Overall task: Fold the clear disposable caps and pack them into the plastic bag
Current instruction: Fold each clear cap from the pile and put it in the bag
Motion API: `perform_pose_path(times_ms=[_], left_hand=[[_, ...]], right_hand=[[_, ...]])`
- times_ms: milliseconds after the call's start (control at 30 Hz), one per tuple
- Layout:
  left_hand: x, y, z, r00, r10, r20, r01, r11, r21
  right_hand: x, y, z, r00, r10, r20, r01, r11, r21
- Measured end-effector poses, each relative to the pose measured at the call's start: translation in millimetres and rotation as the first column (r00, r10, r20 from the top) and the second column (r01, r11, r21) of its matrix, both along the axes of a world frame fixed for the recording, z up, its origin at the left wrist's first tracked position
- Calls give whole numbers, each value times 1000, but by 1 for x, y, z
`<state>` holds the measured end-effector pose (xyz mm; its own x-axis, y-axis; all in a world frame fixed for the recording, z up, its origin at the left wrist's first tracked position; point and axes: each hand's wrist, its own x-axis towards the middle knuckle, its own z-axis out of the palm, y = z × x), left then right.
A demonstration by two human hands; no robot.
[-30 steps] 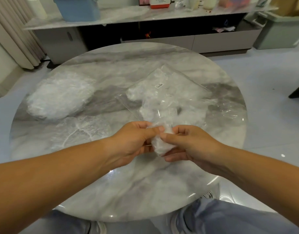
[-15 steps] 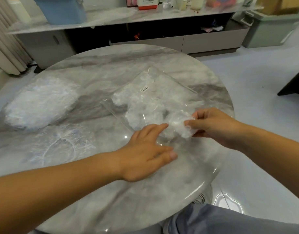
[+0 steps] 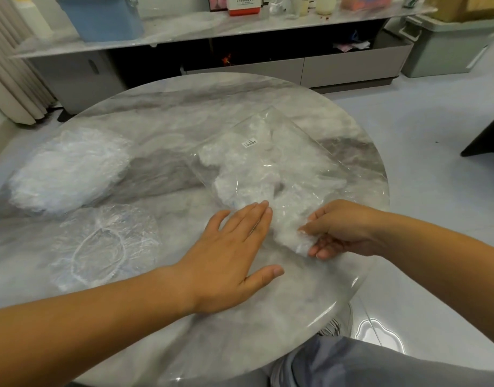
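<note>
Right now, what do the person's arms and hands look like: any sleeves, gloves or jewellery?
The left forearm and right forearm are bare to the frame edge, with no sleeve in view. The left hand and right hand wear no gloves, and no ring, watch or bracelet shows.

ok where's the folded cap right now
Head view, right of centre: the folded cap is pinched in the right hand at the near edge of the plastic bag, beside the left hand.

A round marble table [image 3: 184,113] bears a heap of caps [image 3: 70,169] at left, one spread cap [image 3: 103,244] nearer, and a bag [image 3: 282,163] of caps at right.
</note>
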<state>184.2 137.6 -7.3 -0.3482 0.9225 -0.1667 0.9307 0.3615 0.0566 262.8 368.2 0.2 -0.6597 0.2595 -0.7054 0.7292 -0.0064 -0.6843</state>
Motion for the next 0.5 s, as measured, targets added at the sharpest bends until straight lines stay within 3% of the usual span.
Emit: perform_pose_path(times_ms=[200,367,500], left_hand=[[0,-3,2,992,-106,63,104,994,23],[-2,-10,2,992,-96,87,97,995,-8],[-5,-10,5,995,-37,96,40,999,-37]], right_hand=[[-9,-18,0,962,-244,-122,213,951,-225],[-18,-25,-6,828,-521,-209,408,814,-414],[-15,-25,-7,829,-506,-238,355,805,-475]])
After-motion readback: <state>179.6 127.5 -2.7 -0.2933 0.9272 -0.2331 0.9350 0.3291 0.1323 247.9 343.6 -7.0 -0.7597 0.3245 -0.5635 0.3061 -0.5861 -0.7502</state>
